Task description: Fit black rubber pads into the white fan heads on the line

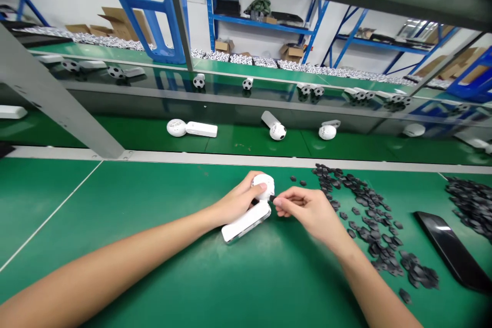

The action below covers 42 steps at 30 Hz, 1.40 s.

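Observation:
My left hand (240, 199) is closed around a white ball-shaped device (264, 184), its thumb lying across the ball. A white rectangular arm (246, 223) extends from the ball toward the lower left, just above the green table. Between the thumb and fingers of my right hand (303, 205) is a small black piece (272, 198), pinched against the right side of the ball. Whether the piece sits in the ball's surface is too small to tell. To the right of that hand lie many loose black pieces (371, 220).
A black phone (453, 251) lies at the right beside another heap of black pieces (471, 205). Beyond the pale rail (215, 159), white devices (202, 129) rest on a green belt (238, 143). A slanted metal post (65, 97) stands at the left.

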### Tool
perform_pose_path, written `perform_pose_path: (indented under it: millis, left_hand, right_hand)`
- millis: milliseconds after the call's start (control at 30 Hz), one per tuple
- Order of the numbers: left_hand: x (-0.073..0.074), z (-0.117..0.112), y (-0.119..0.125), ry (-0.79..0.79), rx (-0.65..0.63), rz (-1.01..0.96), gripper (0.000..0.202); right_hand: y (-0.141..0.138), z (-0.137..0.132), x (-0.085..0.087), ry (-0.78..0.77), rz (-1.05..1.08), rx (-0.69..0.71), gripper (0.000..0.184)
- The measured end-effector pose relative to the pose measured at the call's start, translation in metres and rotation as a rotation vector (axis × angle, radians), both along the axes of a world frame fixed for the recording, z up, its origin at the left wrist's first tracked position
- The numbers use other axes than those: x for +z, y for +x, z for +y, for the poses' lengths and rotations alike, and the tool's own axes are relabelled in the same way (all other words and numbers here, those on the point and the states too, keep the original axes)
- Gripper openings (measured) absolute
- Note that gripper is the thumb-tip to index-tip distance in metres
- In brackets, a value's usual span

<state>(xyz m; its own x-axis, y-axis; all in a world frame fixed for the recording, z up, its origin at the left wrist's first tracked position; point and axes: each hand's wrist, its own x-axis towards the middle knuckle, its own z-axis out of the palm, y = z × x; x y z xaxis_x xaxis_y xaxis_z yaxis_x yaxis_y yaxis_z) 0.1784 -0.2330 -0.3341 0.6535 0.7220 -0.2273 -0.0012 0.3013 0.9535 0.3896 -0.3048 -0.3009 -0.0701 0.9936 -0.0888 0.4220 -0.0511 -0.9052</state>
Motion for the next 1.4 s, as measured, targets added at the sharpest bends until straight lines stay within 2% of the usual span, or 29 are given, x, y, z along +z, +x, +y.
perform_pose_path:
  millis: [167, 300, 400, 500, 600, 767, 867, 933, 1033, 1133, 1233, 1300, 1400]
  left_hand:
    - [0.008, 0.000, -0.002, 0.194, -0.025, 0.171, 0.046]
    - [0.012, 0.000, -0.001, 0.329, -0.065, 0.176, 0.056]
    - [0.012, -0.001, 0.001, 0.332, -0.098, 0.162, 0.066]
    - [0.013, -0.002, 0.002, 0.331, -0.084, 0.186, 0.062]
    - [0.013, -0.003, 0.003, 0.331, -0.066, 0.181, 0.061]
    - [0.005, 0.000, 0.004, 0.279, -0.036, 0.133, 0.060]
    - [0.003, 0.002, 0.001, 0.244, -0.026, 0.169, 0.059]
    - [0.005, 0.003, -0.001, 0.245, -0.030, 0.167, 0.057]
    - [0.010, 0.002, -0.004, 0.251, -0.050, 0.129, 0.051]
    - [0.012, 0.001, -0.004, 0.212, -0.027, 0.092, 0.048]
    - [0.010, 0.001, -0.003, 0.146, 0.010, 0.064, 0.048]
    - [0.010, 0.001, -0.002, 0.034, 0.074, 0.025, 0.051]
    - [0.013, 0.000, -0.002, -0.171, 0.166, -0.067, 0.054]
  right_hand:
    - [-0.012, -0.002, -0.001, 0.081, -0.111, -0.033, 0.027]
    - [-0.013, -0.001, -0.007, 0.139, -0.146, -0.051, 0.024]
    - [-0.013, -0.001, -0.010, 0.164, -0.217, -0.050, 0.022]
    - [-0.012, -0.001, -0.012, 0.150, -0.281, -0.039, 0.023]
    - [-0.010, 0.001, -0.012, 0.141, -0.250, -0.005, 0.022]
    - [0.014, 0.008, -0.008, 0.188, -0.245, 0.125, 0.028]
    - [0.046, 0.017, -0.013, 0.229, -0.325, -0.050, 0.035]
    - [0.066, 0.024, -0.021, 0.252, -0.477, -0.170, 0.032]
    - [0.081, 0.034, -0.035, 0.303, -0.628, -0.179, 0.029]
    - [0.080, 0.042, -0.045, 0.334, -0.673, -0.090, 0.031]
    - [0.074, 0.048, -0.046, 0.393, -0.666, -0.064, 0.028]
    - [0.068, 0.049, -0.042, 0.421, -0.633, -0.092, 0.028]
    - [0.056, 0.041, -0.032, 0.354, -0.509, -0.157, 0.028]
